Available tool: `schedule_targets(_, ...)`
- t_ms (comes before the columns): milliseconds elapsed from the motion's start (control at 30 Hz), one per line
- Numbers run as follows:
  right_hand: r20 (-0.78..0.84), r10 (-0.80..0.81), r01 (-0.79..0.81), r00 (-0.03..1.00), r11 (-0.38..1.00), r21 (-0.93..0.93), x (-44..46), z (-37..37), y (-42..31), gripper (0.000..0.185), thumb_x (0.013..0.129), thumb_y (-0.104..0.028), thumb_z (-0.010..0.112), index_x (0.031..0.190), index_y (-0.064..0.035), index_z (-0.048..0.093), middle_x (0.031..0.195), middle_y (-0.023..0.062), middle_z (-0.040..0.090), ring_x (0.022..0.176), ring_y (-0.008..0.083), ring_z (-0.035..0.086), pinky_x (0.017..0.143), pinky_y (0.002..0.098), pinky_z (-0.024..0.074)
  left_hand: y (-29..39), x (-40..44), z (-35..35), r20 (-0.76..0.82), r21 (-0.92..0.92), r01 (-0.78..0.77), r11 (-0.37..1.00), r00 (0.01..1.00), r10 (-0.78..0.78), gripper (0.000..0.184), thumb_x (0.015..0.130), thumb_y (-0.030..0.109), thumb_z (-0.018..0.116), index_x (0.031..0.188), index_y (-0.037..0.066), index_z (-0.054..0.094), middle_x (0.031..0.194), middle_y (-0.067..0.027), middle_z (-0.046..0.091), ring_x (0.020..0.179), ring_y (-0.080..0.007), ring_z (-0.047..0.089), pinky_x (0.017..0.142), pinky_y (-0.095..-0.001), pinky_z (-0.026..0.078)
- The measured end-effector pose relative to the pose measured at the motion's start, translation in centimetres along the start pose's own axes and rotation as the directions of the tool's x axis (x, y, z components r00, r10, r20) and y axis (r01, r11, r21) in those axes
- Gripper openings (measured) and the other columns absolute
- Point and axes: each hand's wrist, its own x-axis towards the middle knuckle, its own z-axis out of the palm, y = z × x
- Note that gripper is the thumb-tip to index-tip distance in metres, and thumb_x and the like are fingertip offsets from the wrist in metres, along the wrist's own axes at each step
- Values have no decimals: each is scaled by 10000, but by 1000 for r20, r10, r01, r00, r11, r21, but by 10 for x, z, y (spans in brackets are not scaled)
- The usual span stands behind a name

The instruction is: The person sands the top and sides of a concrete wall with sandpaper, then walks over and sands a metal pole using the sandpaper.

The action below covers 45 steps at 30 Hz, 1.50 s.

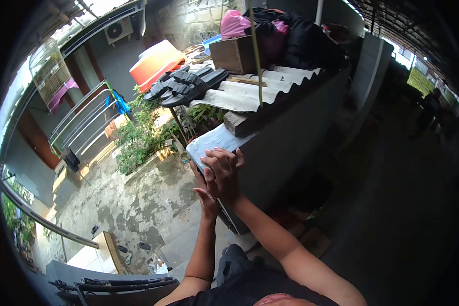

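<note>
My left hand (205, 198) is at the near end of a pale wall top (214, 138), its thumb apart from the fingers, partly hidden behind my right hand. My right hand (224, 171) lies over the wall's near edge, with bent, spread fingers touching the pale surface. The two hands overlap, and no object shows in either. Just beyond them, a grey block (238, 124) rests on the wall top under a corrugated sheet (234, 99).
Black sandals (191, 84), an orange basin (155, 64), a wooden box (233, 55) and a pink bag (234, 24) lie on the corrugated sheet. A thin pole (257, 56) stands upright beside the box. Plants (137, 143) grow at left, near a metal railing (84, 115).
</note>
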Motion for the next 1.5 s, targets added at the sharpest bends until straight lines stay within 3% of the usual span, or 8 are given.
schedule_targets(167,-30,2,-1,1000,1000,17,-3,3,7,243,919,-336,443,1000,-176,607,1142,-2,571,1159,176,473,1046,499,137,-7,14,-12,42,-178,66,982,997,-60,841,881,693,77,1498,128,-17,1544,-115,88,1404,-271,158,1146,-390,111)
schedule_targets(533,58,2,-5,998,999,50,-3,-17,7,272,888,-355,539,1076,-163,584,1198,-9,553,1205,164,446,993,554,198,-7,-25,8,14,221,-36,975,999,34,708,933,596,11,1497,170,-20,1559,-56,-69,1432,-224,31,1158,-394,50)
schedule_targets(667,21,-29,27,999,996,85,-2,-19,8,283,884,-347,522,1070,-145,591,1192,21,569,1195,180,472,1001,537,172,-11,1,0,-12,-38,60,997,998,-61,738,946,590,76,1493,94,61,1495,-172,214,1368,-293,249,1138,-406,171)
schedule_targets(833,46,-42,38,998,996,87,2,-21,5,262,880,-331,540,1034,-134,620,1144,28,589,1154,180,493,951,490,235,2,0,13,-19,-41,4,999,1000,-4,731,950,578,70,1494,96,-7,1527,-166,136,1401,-298,168,1143,-404,112)
schedule_targets(900,38,-62,59,997,994,87,4,-22,6,259,887,-332,531,1027,-134,622,1142,26,590,1150,179,496,938,479,245,-3,-7,14,-56,176,-49,983,997,60,765,927,620,60,1498,111,31,1546,-155,56,1424,-283,74,1148,-400,64)
schedule_targets(967,18,-38,38,999,998,46,6,-22,3,376,938,-417,391,998,-143,642,1099,27,615,1101,175,518,913,442,249,-6,-18,12,19,214,-88,973,996,86,695,954,545,9,1494,109,24,1559,-89,-1,1433,-231,-13,1148,-363,-37)
schedule_targets(1200,-23,-49,50,999,998,50,6,-16,4,385,930,-421,403,965,-133,656,1076,20,621,1064,193,529,876,408,260,19,-12,16,10,382,-53,923,999,53,943,849,729,56,1474,32,-56,1547,-173,18,1415,-290,126,1133,-363,143)
schedule_targets(1500,50,-17,13,999,996,90,7,-23,3,314,922,-390,451,981,-146,640,1073,21,613,1063,187,520,833,434,264,29,-27,31,-29,340,-84,937,995,100,870,882,685,49,1486,60,-2,1549,-158,41,1423,-281,76,1140,-373,87)
